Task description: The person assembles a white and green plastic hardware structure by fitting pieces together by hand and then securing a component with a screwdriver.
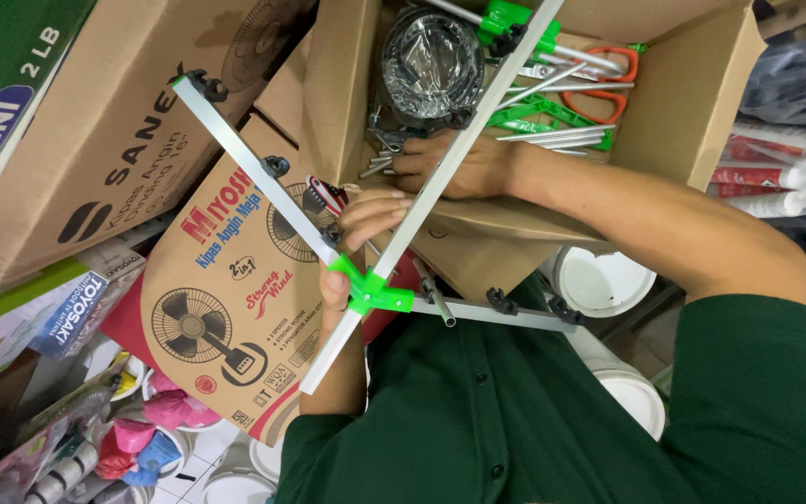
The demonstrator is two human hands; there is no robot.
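A big open box [692, 103] sits before the person, packed with metal rods [562, 138], green fittings [552, 112], orange scissors [613, 79] and a round wrapped part [431, 61]. Beside it – a fan carton [226, 317]. Across both lies the rack frame [263, 177]: aluminium bars meeting at a green hub [370, 291]. The right hand [454, 168] rests inside the box on the rods, fingers curled, grip unclear. The left hand [356, 233] is at the hub – fingers bent around a bar just above it.
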